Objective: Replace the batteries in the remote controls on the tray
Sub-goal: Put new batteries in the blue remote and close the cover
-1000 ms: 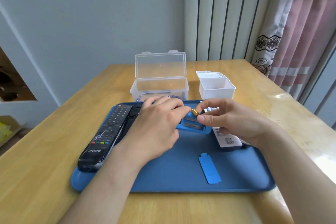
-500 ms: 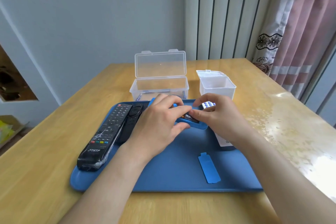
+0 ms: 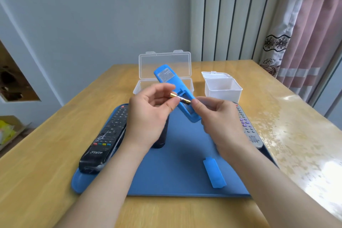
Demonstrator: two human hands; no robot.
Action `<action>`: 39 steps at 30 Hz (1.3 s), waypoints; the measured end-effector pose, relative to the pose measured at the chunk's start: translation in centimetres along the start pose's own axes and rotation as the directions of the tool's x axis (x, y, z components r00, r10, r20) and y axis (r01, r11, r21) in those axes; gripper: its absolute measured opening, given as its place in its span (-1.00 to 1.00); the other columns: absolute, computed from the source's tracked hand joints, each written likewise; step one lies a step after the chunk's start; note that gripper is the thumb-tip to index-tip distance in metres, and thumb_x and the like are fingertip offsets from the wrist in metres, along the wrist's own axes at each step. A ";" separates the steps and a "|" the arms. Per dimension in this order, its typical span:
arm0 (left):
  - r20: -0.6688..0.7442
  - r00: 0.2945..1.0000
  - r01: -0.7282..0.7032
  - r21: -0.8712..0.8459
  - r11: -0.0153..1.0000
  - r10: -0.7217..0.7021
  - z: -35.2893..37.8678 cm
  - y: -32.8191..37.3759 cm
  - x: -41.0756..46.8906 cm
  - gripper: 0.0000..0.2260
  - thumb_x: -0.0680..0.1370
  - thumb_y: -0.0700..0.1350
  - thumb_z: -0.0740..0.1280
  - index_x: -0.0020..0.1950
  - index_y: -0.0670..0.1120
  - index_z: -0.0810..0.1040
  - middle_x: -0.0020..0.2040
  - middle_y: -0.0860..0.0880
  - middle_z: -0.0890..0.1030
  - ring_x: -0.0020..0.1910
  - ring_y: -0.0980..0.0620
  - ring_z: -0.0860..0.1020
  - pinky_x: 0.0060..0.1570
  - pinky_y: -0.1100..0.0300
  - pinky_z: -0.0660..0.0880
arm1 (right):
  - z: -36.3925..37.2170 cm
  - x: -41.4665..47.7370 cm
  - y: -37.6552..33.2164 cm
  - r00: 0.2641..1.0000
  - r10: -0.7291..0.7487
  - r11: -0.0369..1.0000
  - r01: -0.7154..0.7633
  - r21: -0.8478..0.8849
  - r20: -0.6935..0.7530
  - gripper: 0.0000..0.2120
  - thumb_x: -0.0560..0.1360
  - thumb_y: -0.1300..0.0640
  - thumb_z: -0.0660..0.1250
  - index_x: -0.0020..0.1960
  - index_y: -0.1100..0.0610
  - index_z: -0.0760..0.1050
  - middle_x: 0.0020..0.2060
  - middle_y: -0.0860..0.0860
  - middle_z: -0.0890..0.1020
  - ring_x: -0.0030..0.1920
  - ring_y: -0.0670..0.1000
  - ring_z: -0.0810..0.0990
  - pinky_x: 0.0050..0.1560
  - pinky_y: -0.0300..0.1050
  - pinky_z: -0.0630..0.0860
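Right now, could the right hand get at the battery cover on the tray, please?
Probably yes: the battery cover lies uncovered on the tray. The left hand pinches a battery and the right hand grips the blue remote, so it must let go first.

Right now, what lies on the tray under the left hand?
A dark remote shows below the left hand, beside the black remote. The hand covers its upper part, so its buttons cannot be seen.
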State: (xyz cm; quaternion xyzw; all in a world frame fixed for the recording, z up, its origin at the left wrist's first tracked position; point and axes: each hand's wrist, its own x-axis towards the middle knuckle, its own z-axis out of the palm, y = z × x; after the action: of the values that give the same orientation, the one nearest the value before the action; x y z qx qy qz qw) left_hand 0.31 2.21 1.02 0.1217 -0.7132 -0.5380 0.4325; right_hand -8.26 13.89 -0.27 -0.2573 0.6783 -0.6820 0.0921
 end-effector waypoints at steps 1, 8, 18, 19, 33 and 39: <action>-0.027 0.999 0.033 -0.069 0.997 -0.035 -0.2 0.1 0.1 -0.80 0.42 -0.33 0.47 -0.07 -0.06 0.62 -0.20 0.02 0.67 -0.21 0.13 0.63 -0.11 0.29 0.55 | 0.3 -0.2 0.1 1.000 -0.016 1.000 0.016 0.005 -0.008 -0.88 0.56 0.12 0.36 -0.10 -0.02 0.65 -0.57 -0.25 0.50 -0.54 -0.23 0.41 -0.44 -0.41 0.28; -0.016 0.986 -0.159 0.237 0.958 0.167 0.1 0.1 -0.4 -0.82 0.44 -0.25 0.48 -0.08 0.03 0.67 -0.19 0.19 0.65 -0.21 0.28 0.61 -0.14 0.46 0.47 | 1.3 -1.1 0.0 0.985 -0.171 0.985 0.170 -0.013 -0.031 -0.65 0.56 0.23 0.33 -0.22 -0.21 0.55 -0.35 -0.26 0.67 -0.24 -0.10 0.62 -0.17 -0.23 0.53; -0.026 0.927 -0.335 0.392 0.856 0.375 0.1 -1.1 -0.2 -0.82 0.43 -0.21 0.50 0.01 -0.12 0.68 0.02 -0.01 0.53 -0.17 -0.01 0.60 -0.17 0.35 0.54 | 1.7 -1.6 -0.2 0.982 -0.160 0.980 0.170 0.102 -0.098 -0.74 0.55 0.27 0.33 -0.09 -0.09 0.63 -0.33 -0.14 0.66 -0.45 -0.19 0.44 -0.35 -0.36 0.36; -0.014 0.921 -0.348 0.414 0.841 0.389 0.1 -1.4 -0.1 -0.81 0.43 -0.20 0.49 0.04 -0.13 0.68 0.02 -0.02 0.51 -0.13 -0.04 0.58 -0.15 0.27 0.57 | 1.7 -1.5 -0.2 0.985 -0.133 0.982 0.145 0.120 -0.106 -0.78 0.55 0.26 0.34 -0.06 -0.04 0.65 -0.33 -0.13 0.65 -0.46 -0.18 0.44 -0.36 -0.36 0.35; 0.321 0.797 -0.561 0.708 0.430 0.511 0.5 -1.8 -0.3 -0.58 0.43 -0.29 0.10 0.14 -0.17 0.65 0.09 -0.10 0.60 0.02 -0.09 0.43 -0.26 -0.04 0.56 | 0.9 -0.4 0.4 0.972 0.215 0.900 -0.159 0.406 -0.096 -0.86 0.54 0.20 0.38 0.06 0.17 0.65 -0.24 0.08 0.56 -0.53 -0.16 0.33 -0.46 -0.31 0.30; 0.084 0.888 -0.436 0.469 0.768 0.453 0.5 -1.4 -0.6 -0.68 0.43 -0.33 0.25 0.01 -0.04 0.70 0.15 -0.02 0.55 0.01 0.04 0.49 0.00 0.29 0.46 | 1.3 -0.5 0.1 0.981 0.178 0.905 -0.132 0.404 -0.078 -0.88 0.56 0.17 0.36 0.04 0.14 0.65 -0.33 0.01 0.49 -0.54 -0.16 0.31 -0.48 -0.30 0.29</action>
State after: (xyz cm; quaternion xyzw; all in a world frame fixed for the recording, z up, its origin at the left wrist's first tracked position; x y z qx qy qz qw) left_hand -0.14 2.36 -0.48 0.0610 -0.8238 -0.2265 0.5161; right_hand -7.20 12.95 -0.51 -0.1395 0.5485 -0.8092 0.1579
